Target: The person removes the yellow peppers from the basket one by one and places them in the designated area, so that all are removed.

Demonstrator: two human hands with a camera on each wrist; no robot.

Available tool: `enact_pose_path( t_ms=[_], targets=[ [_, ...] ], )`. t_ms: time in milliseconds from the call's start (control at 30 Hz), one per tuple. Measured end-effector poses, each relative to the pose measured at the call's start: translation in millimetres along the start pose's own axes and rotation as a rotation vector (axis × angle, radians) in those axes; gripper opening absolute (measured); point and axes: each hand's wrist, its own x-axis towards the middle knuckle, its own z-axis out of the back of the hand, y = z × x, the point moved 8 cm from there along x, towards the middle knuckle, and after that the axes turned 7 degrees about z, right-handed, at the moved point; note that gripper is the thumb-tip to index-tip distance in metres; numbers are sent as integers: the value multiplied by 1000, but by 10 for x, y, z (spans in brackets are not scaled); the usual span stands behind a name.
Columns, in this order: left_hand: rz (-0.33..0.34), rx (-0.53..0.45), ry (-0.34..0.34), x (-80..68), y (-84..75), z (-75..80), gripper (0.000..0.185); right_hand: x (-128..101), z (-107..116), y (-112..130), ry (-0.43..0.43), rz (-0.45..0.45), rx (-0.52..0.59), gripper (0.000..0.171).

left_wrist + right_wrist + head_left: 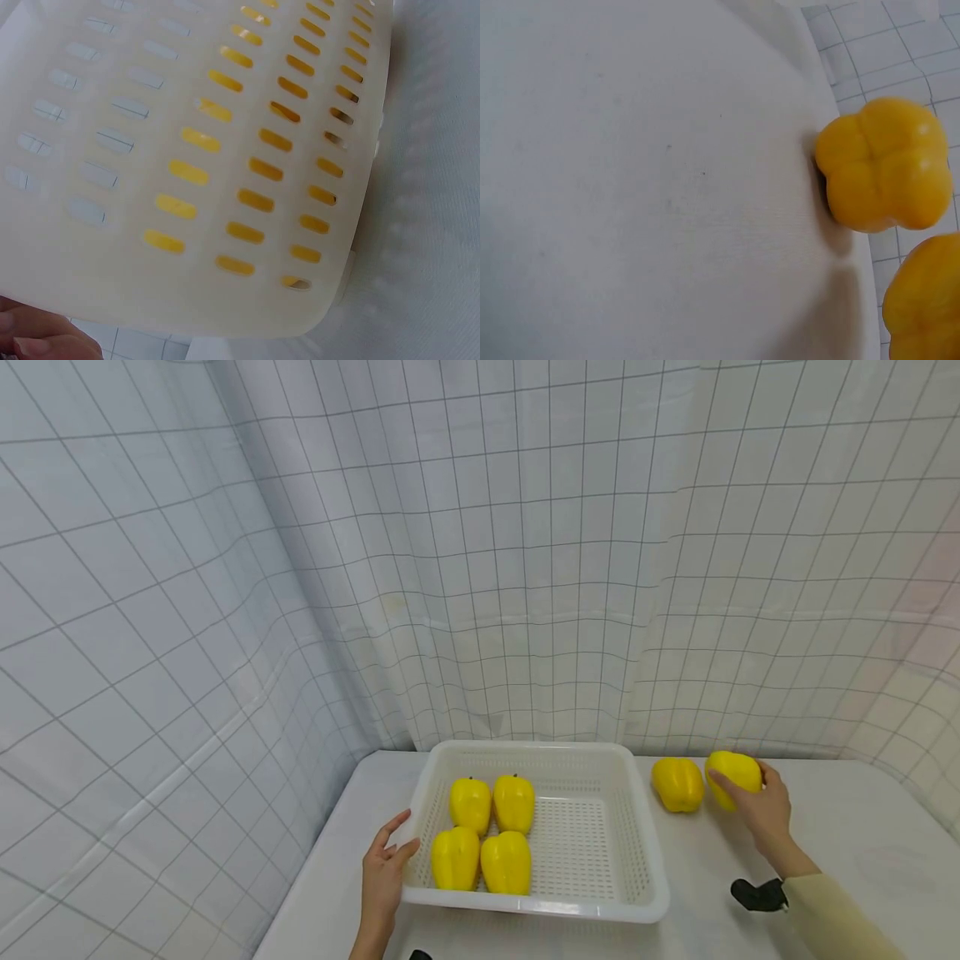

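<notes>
I am steadying the white basket [647, 868] with my left hand [384, 870], fingers relaxed and nearly straight against its left wall, thumb lifted toward the rim; nothing is gripped there. Through my left wrist camera I am seeing only the slotted wall [225, 150] up close with yellow showing through the slots. Inside the basket, four yellow peppers [491, 831] are standing upright in a tight square toward its left side, touching one another, while its right half is lying bare.

To the right of the basket, on the white table [862, 835], a fifth pepper [677, 783] is lying on its side near the basket's far right corner. Just beyond it, my right hand [765, 814] is closing over the last pepper [733, 772], fingers curling round its top and near side, so I am already holding it loosely.

I am judging this pepper to be light, hollow and fairly stiff, with a smooth, glossy skin that may slip. A broad wrap round its widest part, fingertips settling in the grooves between the lobes, looks safer to me than a pinch at the stem.
</notes>
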Motion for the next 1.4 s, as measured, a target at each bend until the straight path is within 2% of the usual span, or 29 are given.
enact_pose_path(
  t_ms=[500, 700, 1400],
  targets=[
    [0, -21, 9, 3, 4, -1, 45, 20, -56, -212, 14, -86, 4, 95],
    [5, -25, 14, 1, 9, -5, 45, 13, -83, -252, 49, -112, -1, 99],
    [3, 7, -13, 5, -24, 12, 43, 55, -141, -323, 93, -133, -33, 102]
  ],
)
